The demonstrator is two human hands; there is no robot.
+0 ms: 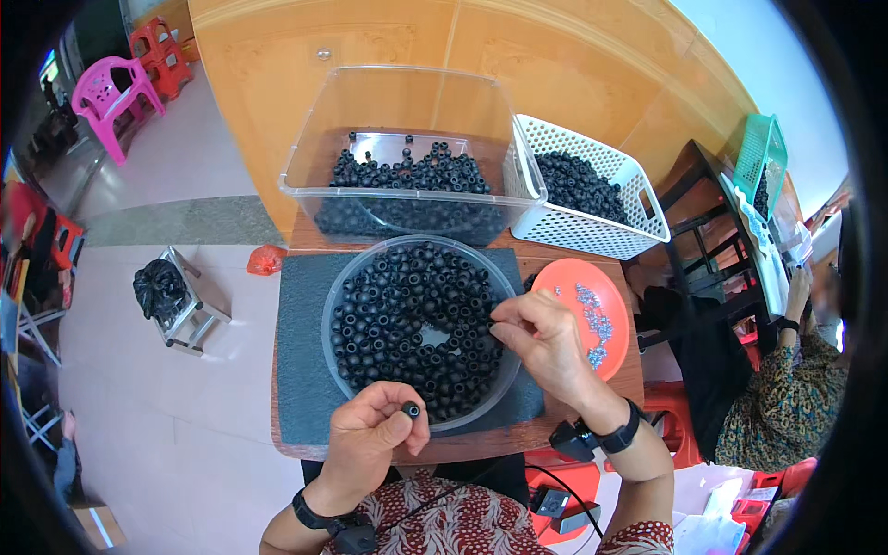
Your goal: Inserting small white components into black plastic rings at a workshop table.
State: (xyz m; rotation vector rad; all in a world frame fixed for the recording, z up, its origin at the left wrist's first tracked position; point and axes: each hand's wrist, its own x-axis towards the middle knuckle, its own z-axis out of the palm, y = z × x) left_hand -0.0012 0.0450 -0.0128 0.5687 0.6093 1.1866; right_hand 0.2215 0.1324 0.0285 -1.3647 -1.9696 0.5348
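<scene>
My left hand (375,430), at the near edge of a round clear bowl (327,319), pinches a small black hollow cap (412,408) between thumb and fingers, its open end showing. Several more black caps (379,319) fill the bowl around a bare patch near its middle. Over the bowl's right rim, my right hand (548,340) has thumb and forefinger pressed together; whatever is in them is too small to make out. Just beyond that hand, an orange-red plate (618,319) carries small shiny metal pieces (589,301).
Behind the bowl stands a clear plastic bin (416,195) with black caps, beside a white perforated basket (564,231) of similar caps. A dark mat (301,370) lies under the bowl. A stool (190,310) is left of the table; another person (777,398) sits at right.
</scene>
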